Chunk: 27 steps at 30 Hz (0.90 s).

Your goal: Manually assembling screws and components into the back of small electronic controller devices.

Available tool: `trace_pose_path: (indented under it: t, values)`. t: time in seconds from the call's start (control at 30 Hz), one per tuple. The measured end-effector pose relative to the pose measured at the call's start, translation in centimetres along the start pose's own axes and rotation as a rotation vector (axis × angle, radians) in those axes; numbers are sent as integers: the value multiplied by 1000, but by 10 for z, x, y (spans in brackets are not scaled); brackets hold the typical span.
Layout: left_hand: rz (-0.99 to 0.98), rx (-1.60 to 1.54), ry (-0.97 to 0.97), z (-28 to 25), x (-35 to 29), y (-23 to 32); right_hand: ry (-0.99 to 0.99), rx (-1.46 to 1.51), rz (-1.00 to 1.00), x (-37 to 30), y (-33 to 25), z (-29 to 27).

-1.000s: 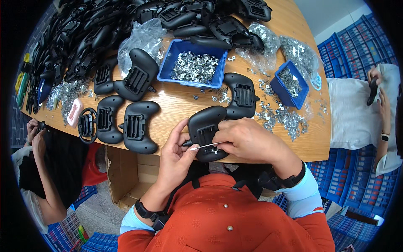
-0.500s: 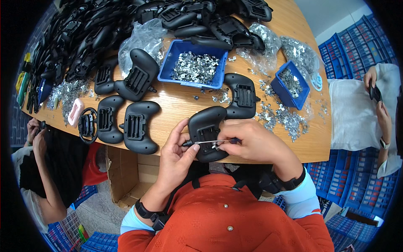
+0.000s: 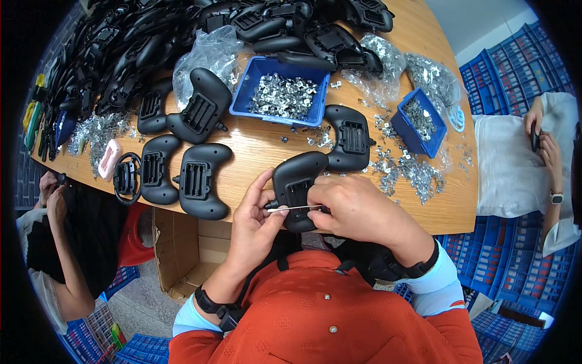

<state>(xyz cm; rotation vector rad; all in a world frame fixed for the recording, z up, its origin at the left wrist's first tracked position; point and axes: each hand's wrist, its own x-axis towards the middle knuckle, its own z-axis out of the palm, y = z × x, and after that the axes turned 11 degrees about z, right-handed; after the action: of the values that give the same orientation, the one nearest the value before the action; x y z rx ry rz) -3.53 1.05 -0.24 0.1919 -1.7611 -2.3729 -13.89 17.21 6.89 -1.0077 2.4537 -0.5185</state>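
In front of my body is a black game controller shell (image 3: 295, 176), its battery compartment facing up. My left hand (image 3: 253, 219) is closed on the shell's left side, the thumb near its lower edge. Curled over the right part of the shell, my right hand (image 3: 357, 205) pinches a thin metal-shafted tool (image 3: 290, 209). The tool lies across the compartment and points left, toward my left thumb. My right fingers hide its other end and some of the compartment. Another shell (image 3: 348, 136) rests on the table just beyond my right hand.
A blue bin (image 3: 247, 112) of small metal clips stands ahead, a smaller blue bin (image 3: 407, 139) to the right among loose clips. More shells (image 3: 206, 182) lie at left; a large pile (image 3: 151, 51) fills the far left. Co-workers sit on both sides.
My right hand has shifted slightly left over the shell, and its fingers now cover more of the tool and compartment. My left hand keeps its hold.
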Motion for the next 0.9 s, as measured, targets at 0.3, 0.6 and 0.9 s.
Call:
trace_pose_path:
  t: [0.3, 0.6, 0.9]
  values:
    - [-16, -3, -29, -3, 0, 1, 9, 145, -44, -5, 13, 16]
    - [-32, -1, -13, -1, 0, 3, 218, 245, -127, -22, 28, 43]
    - [-28, -17, -13, -1, 0, 1, 298, 224, -148, -25, 33, 53]
